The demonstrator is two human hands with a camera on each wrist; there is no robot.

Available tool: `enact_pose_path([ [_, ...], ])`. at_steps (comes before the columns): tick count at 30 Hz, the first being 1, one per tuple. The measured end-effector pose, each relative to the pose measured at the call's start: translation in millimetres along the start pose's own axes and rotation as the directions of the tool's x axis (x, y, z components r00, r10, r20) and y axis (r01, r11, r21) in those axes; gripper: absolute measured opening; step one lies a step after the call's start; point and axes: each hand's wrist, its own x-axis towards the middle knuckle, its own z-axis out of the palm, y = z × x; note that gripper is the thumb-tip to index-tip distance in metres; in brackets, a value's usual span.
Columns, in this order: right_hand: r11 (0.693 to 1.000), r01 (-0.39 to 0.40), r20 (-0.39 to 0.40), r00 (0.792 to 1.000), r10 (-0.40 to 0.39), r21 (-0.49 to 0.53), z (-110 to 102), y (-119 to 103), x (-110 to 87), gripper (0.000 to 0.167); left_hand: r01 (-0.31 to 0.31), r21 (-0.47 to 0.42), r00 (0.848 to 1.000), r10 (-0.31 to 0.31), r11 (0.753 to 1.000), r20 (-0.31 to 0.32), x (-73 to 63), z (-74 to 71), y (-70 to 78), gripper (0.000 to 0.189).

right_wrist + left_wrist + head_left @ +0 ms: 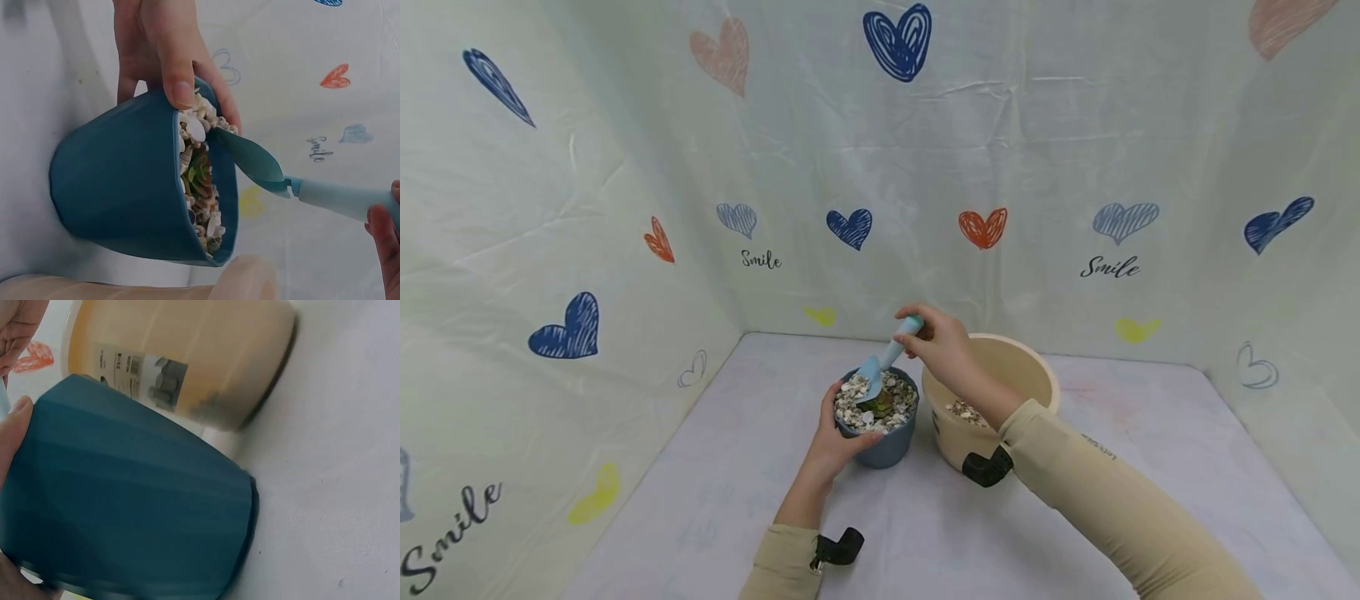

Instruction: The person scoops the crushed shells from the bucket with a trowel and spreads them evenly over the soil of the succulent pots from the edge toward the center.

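Note:
A dark blue flower pot (887, 452) stands on the table, filled with small shells and pebbles (195, 128) around a green-and-reddish succulent (199, 175). My left hand (832, 450) grips the pot from its left side, the thumb over the near rim and the fingers around the far side. In my right hand (945, 346) is the handle of a small light-blue trowel (256, 161), held above the pot. The trowel's blade dips to the shells beside the succulent, its tip touching them in the right wrist view.
Just right of the pot stands a cream bucket (949, 437) with shells and pebbles (967, 413) at its bottom; the right forearm passes over it. A label (145, 376) shows on its side. A heart-printed curtain (1037, 150) hangs behind the pale tabletop (730, 467).

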Motion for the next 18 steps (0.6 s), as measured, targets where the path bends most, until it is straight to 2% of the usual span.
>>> enact_pose_path([
  [9, 1.0, 0.015, -0.013, 1.0, -0.015, -0.01, -1, 3, -2.5, 0.031, -0.029, -0.005, 0.999, 0.029, 1.0, -0.028, -3.9, 8.5, 1.0, 0.113],
  [18, 0.999, 0.036, -0.032, 0.999, -0.038, -0.039, -2, 3, -3.0, 0.03, -0.053, 0.013, 0.993, 0.054, 0.999, -0.104, -8.1, 20.8, 1.2, 0.111],
])
